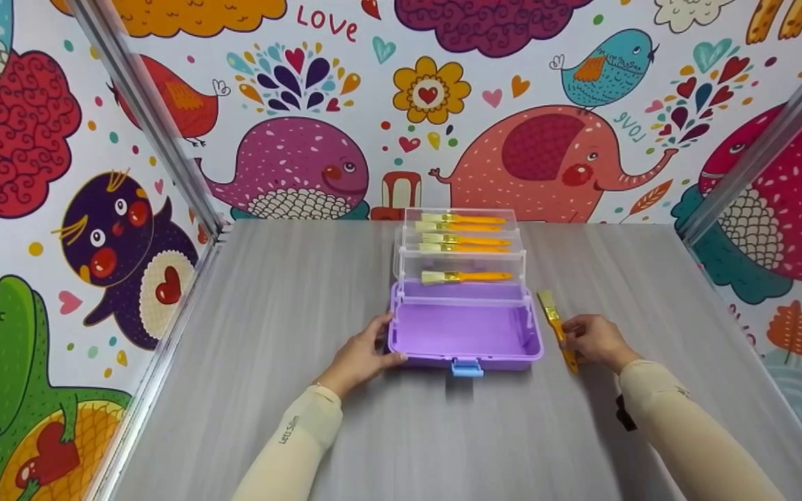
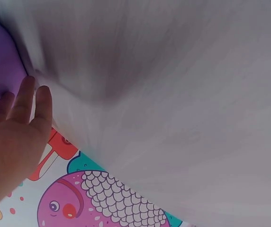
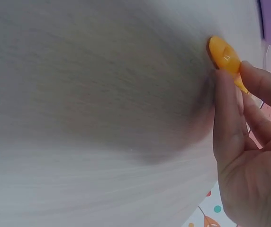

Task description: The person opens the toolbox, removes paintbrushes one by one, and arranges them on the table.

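Loose brush [image 1: 555, 327]: orange handle, pale bristles; handle pinched in right grip [image 1: 597, 340], bristles angled away. Purple box [image 1: 467, 334]: open, between grips, left grip [image 1: 363, 358] touching its near left corner. Blue latch [image 1: 468, 369] in front. Clear trays [image 1: 411, 268] stepped beyond both grips, holding five similar brushes [image 1: 467, 277], bristles leftward.

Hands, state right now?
Left hand: open, fingers against the purple box.
Right hand: closed, pinching a paintbrush by its handle.
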`<state>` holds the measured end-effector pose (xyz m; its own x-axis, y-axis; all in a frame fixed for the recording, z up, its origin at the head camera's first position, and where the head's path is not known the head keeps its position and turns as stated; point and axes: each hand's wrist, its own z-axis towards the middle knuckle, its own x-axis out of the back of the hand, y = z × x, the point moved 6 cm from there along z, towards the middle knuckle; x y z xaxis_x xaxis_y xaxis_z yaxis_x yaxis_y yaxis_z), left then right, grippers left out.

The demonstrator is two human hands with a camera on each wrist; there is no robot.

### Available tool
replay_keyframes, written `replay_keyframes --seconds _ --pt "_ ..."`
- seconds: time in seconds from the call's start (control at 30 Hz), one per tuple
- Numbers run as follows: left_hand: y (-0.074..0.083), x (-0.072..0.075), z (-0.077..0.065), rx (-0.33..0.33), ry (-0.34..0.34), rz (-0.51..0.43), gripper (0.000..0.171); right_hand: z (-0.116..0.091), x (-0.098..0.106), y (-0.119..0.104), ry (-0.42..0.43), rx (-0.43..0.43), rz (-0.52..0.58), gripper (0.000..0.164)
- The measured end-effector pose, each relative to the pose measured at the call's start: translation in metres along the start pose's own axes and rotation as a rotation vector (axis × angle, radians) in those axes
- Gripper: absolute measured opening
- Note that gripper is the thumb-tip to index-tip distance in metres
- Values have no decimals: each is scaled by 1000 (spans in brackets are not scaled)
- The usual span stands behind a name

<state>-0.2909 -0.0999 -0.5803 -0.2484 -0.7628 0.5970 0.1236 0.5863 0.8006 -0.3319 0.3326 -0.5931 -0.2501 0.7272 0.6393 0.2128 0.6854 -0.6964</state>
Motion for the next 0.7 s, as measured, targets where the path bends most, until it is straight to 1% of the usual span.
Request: replay_keyframes --seconds 0.13,0.2,0.3,0.4,0.47,0.57,0.7 --pt "-1 0 0 -2 1 2 86 0 1 0 -7 -1 -3 31" --pt "-1 -1 0 0 0 2 87 0 3 -1 -5 7 -30 31" --pt "-2 -1 0 3 -4 0 87 0 9 -5 18 47 -102 31" --pt "-3 -1 0 4 -4 -4 87 0 20 -12 66 109 -173 33" --pt "-3 -1 0 1 -4 -8 87 0 28 -18 90 144 -193 34" --pt "-2 -1 1 -2 -3 -14 87 2 41 -32 94 170 -193 34" --pt "-2 -1 1 0 -5 -14 88 6 51 -61 79 206 -182 32"
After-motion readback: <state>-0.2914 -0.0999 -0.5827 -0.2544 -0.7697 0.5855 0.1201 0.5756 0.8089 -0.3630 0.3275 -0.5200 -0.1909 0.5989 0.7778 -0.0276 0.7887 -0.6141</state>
